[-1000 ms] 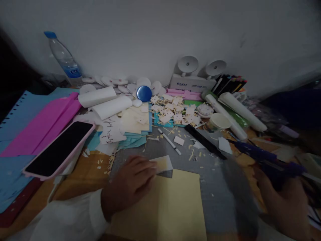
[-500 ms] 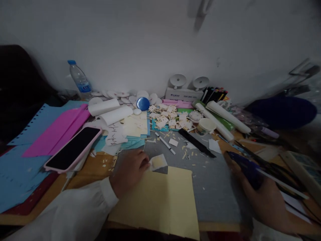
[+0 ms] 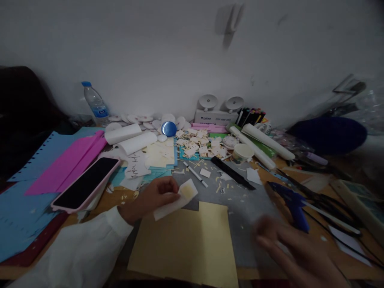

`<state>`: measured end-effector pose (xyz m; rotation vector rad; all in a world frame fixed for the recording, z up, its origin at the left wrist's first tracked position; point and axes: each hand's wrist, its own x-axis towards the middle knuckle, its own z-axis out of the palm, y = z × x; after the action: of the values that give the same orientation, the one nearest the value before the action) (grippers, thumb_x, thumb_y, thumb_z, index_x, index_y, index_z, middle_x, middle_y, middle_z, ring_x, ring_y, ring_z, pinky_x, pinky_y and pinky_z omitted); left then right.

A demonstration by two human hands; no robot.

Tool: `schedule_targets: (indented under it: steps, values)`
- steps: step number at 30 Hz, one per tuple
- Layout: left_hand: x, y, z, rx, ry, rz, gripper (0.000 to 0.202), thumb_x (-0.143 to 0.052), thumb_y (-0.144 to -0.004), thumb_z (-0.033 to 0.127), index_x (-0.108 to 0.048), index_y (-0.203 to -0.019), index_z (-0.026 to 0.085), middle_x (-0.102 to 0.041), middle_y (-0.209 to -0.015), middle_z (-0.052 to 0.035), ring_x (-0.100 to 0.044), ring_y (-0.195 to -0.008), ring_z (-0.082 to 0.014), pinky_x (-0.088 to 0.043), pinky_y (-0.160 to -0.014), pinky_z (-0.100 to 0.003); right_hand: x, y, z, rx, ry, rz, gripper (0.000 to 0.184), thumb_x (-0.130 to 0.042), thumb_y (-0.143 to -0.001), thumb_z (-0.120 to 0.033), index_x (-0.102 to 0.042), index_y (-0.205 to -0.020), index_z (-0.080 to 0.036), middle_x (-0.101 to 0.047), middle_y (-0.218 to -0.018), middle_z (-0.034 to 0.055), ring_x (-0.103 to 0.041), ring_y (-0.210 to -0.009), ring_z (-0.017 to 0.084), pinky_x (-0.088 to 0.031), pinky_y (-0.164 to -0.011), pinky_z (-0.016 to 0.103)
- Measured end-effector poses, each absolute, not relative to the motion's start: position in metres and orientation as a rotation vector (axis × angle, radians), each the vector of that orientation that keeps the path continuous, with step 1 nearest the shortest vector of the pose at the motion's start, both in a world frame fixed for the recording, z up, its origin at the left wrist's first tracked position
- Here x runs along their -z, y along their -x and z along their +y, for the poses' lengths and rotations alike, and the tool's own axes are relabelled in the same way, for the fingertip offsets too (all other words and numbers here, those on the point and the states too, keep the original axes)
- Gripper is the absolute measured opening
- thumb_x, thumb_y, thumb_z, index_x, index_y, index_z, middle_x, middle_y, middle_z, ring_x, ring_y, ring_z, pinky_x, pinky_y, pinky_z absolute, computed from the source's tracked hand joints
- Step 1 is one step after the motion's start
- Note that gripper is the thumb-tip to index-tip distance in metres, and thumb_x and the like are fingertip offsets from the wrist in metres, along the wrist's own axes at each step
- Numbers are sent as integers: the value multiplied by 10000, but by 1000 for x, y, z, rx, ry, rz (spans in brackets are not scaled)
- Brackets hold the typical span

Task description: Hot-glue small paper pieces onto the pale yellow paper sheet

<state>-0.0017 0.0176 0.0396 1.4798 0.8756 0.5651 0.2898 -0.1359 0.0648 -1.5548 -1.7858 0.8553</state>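
My left hand (image 3: pixel 160 196) pinches a white paper strip (image 3: pixel 172 206) above a sheet of yellow paper (image 3: pixel 183 248). A pale yellow square (image 3: pixel 187 191) shows at the strip's far right end. Blurred by motion, my right hand (image 3: pixel 288 244) is over the right side of the grey mat (image 3: pixel 249 216), with nothing visible in it and its fingers loosely apart. To the right of that hand, a blue glue gun (image 3: pixel 289 198) lies on its side on the wooden table.
Small cream cut-out pieces (image 3: pixel 195 142) are heaped at the back, near a paper cup (image 3: pixel 243 152). A black cutter (image 3: pixel 232 173) and a white pen (image 3: pixel 195 174) lie on the mat. A phone (image 3: pixel 87 182) rests at left; scissors (image 3: pixel 339 212) lie at right.
My right hand has let go of the glue gun and moved left. My left hand has tilted the paper strip so more of it shows. The view has shifted slightly.
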Motion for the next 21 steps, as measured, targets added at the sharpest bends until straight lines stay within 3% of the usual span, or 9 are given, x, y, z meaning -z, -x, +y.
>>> schedule_targets:
  steps: [2,3,5,7,11,17,21]
  values:
    - [-39,2,19,-548,-1415,835,241,-719,-709,268,-507,-718,155,-510,-689,45,-472,-620,-87,-342,-570,-194,-64,-264,-98,-892,1359,-1679,189,-507,-894,-386,-538,-767,-249,-611,-872,47,-592,-822,195,-487,-708,291]
    - [-37,3,19,-542,-1391,810,243,-724,-708,269,-510,-725,154,-520,-701,41,-476,-627,-88,-342,-573,-193,-60,-253,-79,-972,1311,-1603,166,-553,-865,-415,-549,-887,-251,-605,-962,56,-584,-888,204,-488,-733,303]
    - [-34,5,21,-522,-1363,749,247,-727,-712,283,-519,-743,154,-536,-726,32,-483,-643,-91,-341,-578,-193,-48,-236,-48,-1200,1263,-1489,320,-620,-807,-463,-534,-1009,-230,-592,-1032,67,-578,-876,187,-479,-730,302]
    - [-31,8,23,-494,-1351,708,246,-723,-724,294,-524,-756,153,-536,-728,31,-475,-644,-90,-334,-577,-191,-34,-223,-26,-1473,1199,-1377,398,-661,-768,-483,-533,-1020,-203,-600,-964,50,-565,-770,148,-453,-643,266]
    - [-27,14,26,-470,-1295,688,242,-713,-741,294,-516,-771,158,-520,-717,39,-456,-630,-80,-314,-562,-184,-10,-210,-12,-1801,1033,-1166,365,-748,-706,-424,-537,-875,-178,-552,-735,-34,-487,-601,79,-342,-501,195]
    - [-27,14,25,-465,-1166,807,265,-670,-763,310,-532,-957,195,-585,-915,-3,-548,-777,-129,-402,-630,-215,-2,-207,-22,-1758,1107,-1068,361,-751,-717,-421,-496,-801,-180,-478,-606,-77,-395,-500,45,-281,-443,172]
    - [-25,10,21,-416,-1257,935,302,-715,-706,295,-586,-958,190,-607,-886,-4,-565,-824,-156,-436,-691,-242,-4,-201,-30,-1769,1159,-1008,387,-749,-710,-446,-485,-845,-198,-458,-607,-85,-384,-487,46,-291,-429,169]
